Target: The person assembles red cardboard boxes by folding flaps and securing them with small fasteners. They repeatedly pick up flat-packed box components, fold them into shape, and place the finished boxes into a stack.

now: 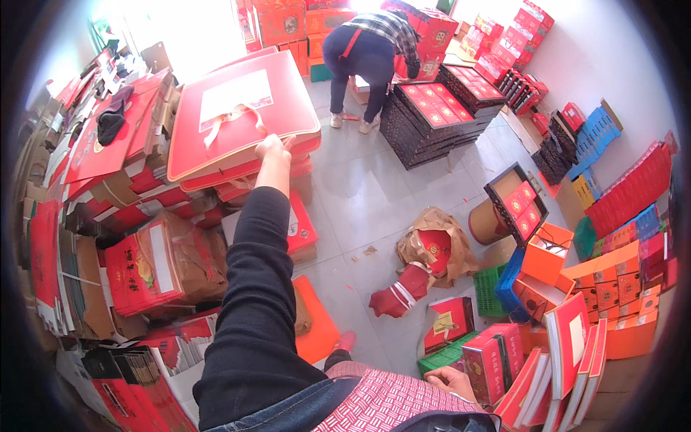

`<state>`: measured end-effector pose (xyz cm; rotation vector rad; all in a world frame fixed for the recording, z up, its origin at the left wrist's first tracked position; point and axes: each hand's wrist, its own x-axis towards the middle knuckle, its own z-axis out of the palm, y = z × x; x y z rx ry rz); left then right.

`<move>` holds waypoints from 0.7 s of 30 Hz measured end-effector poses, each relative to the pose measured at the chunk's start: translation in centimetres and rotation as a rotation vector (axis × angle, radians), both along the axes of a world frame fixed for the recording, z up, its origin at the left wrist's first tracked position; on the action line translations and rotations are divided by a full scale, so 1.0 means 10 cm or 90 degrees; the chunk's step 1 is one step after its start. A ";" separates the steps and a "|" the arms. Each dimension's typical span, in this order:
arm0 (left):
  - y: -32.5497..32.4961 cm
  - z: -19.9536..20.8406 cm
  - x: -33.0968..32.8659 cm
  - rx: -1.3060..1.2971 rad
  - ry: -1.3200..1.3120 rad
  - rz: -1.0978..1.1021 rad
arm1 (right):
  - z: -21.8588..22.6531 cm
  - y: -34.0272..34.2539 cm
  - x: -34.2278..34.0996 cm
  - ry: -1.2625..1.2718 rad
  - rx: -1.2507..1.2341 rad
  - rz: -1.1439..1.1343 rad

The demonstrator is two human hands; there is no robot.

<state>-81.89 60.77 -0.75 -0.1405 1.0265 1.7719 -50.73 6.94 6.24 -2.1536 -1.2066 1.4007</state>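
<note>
My left arm, in a dark sleeve, reaches forward to a large flat red gift bag point(288, 86) with a pale panel and a cream ribbon. My left hand point(273, 149) is closed on its near right edge, and more red pieces lie stacked beneath it. Low by my patterned apron point(389, 403), my right hand point(453, 381) has its fingers curled inward, with nothing seen in them. It is close to a red box point(493, 360) standing on my right.
Stacks of red packaging point(155, 266) line the left. On the floor lie a torn brown paper bag point(461, 248) and a maroon bag point(394, 291). Another person point(360, 57) bends beside black trays point(425, 119) at the back. Orange boxes point(608, 281) crowd the right.
</note>
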 end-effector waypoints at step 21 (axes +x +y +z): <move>-4.06 -2.90 1.94 -0.146 0.309 -1.145 | -1.28 -1.74 1.22 -0.141 0.068 -0.217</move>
